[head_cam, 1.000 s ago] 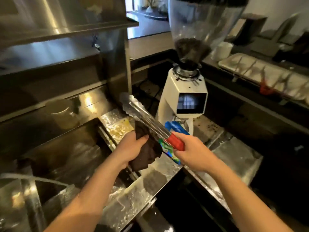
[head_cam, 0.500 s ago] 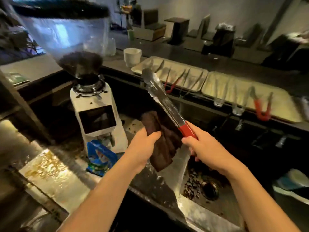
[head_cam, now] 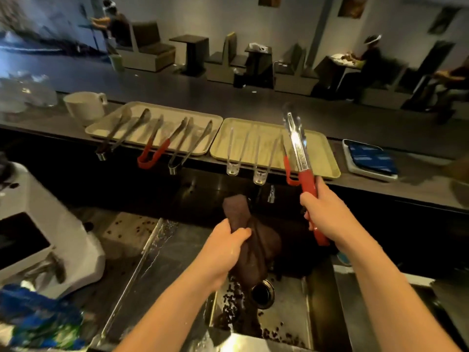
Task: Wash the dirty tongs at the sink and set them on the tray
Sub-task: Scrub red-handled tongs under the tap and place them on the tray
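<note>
A: Right hand [head_cam: 327, 214] is wrapped round the red handle of the tongs [head_cam: 300, 158], tips up and angled away from the body, shaft over the near edge of the right tray [head_cam: 327, 148].

B: That reads as a set-down coming. Holding by the handle keeps the fingers off the washed metal, I'd say, and the blades lead toward the tray.

A: The tong arms look pressed together, squeezed by that grip. Left hand [head_cam: 225, 252] is clenched on a dark cloth [head_cam: 253, 240], hanging over the sink [head_cam: 286, 308].

B: Sensible spot for it: any drips go into the basin, not onto the counter. The two hands are well apart, so the cloth isn't on the tongs at this point.

A: That tray already carries three pairs, handles hanging off the front edge. The left tray [head_cam: 132, 105] has more, laid the same way.

B: Handles over the edge make them easy to grab, probably. There's room at the right end, near where the tongs are.

A: What can't we read?

B: Whether the tongs are fully clean; glare on the metal hides the surface. The red-handled pair [head_cam: 286, 166] on the tray sits partly behind the held one. The cloth covers part of the drain [head_cam: 262, 292], and dark specks lie scattered round it; coffee beans, maybe.

A: And the tap?

B: Just a small spout [head_cam: 271, 194] in shadow. I can't tell if water is running.
</note>
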Available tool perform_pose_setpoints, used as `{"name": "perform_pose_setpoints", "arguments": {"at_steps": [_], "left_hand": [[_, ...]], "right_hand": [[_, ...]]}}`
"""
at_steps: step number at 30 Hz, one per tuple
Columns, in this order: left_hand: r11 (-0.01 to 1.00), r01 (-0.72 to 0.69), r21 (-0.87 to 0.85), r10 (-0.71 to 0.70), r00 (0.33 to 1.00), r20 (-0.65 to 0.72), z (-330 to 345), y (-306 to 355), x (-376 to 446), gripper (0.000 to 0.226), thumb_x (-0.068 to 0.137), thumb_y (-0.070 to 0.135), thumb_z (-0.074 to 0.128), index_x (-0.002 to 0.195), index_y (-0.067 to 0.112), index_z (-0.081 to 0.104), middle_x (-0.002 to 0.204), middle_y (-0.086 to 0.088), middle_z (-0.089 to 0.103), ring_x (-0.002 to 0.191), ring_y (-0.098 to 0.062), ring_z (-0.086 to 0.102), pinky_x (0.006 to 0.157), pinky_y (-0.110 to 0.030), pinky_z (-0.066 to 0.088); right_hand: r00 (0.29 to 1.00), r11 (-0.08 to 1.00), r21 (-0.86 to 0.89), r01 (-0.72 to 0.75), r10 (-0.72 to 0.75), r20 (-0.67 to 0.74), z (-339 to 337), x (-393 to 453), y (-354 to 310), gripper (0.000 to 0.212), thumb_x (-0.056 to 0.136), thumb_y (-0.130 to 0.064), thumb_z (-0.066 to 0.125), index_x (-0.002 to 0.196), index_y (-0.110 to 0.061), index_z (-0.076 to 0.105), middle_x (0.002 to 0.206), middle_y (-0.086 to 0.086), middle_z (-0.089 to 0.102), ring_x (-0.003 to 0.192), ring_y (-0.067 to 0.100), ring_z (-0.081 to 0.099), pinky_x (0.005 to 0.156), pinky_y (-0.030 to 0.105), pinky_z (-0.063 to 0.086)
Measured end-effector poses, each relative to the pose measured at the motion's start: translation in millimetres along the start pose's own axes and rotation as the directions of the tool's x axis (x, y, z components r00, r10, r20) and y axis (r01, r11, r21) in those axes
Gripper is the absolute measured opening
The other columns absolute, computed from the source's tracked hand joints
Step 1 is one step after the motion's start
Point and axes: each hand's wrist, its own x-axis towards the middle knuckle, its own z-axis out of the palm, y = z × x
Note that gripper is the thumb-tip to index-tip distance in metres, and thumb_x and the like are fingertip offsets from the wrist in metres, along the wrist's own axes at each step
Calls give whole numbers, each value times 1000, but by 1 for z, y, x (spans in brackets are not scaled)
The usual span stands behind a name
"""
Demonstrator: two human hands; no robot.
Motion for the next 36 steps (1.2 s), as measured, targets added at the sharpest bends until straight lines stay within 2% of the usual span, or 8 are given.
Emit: {"name": "perform_pose_setpoints", "arguments": {"at_steps": [3,8,11,18,24,29,33,36], "left_hand": [[1000,25,-6,-25,1000,16,17,-2,15,21,99,11,52,114,12,65,107,-11,75,99,-25,73,90,-40,58],[998,63,7,-64,997,42,37,0,36,22,99,16,52,117,15,65,108,-8,75,99,-23,73,85,-35,59],[997,75,19,-76,996,47,43,0,44,21,99,15,52,116,13,64,107,-11,74,99,-25,72,87,-37,59],[995,93,35,-95,994,62,44,1,58,19,99,16,52,110,17,67,106,-8,75,99,-23,73,90,-39,58],[996,87,17,-88,994,57,42,5,67,19,99,16,52,111,16,67,108,-9,74,100,-23,72,92,-39,58],[996,91,4,-91,994,54,36,8,71,18,99,17,53,110,16,68,104,-6,76,96,-19,74,82,-32,60],[996,85,-4,-84,996,43,30,11,69,19,100,15,51,110,17,68,105,-7,76,97,-20,74,83,-32,59],[995,94,-13,-94,995,24,21,12,64,20,101,15,49,110,15,67,106,-9,76,100,-23,73,90,-38,58]], "right_hand": [[995,994,-92,-59,51,-90,-17,16,15,32,91,-33,52,121,-22,47,98,16,61,78,30,63,71,48,55],[968,937,-297,-185,120,-222,-25,43,34,54,96,-34,55,139,-7,36,126,22,47,76,25,52,59,33,39],[951,902,-347,-258,174,-254,-24,59,39,50,97,-33,56,134,-4,39,130,23,43,82,28,48,70,35,42],[927,879,-367,-305,186,-325,-18,97,42,61,90,-35,65,130,4,39,130,26,43,109,43,55,72,36,38],[918,831,-435,-346,203,-342,-25,126,35,57,88,-39,67,124,-1,47,131,22,34,65,26,43,67,38,40],[914,749,-539,-385,229,-335,-30,134,26,72,85,-53,66,134,-3,47,140,22,33,116,39,51,84,46,46],[909,570,-744,-348,13,-416,-30,120,11,85,82,-68,58,139,-7,43,144,23,36,132,39,34,104,50,33],[880,635,-754,-166,-249,-404,-17,99,-6,67,86,-60,57,130,-9,53,131,20,49,120,38,43,97,49,37]]}}
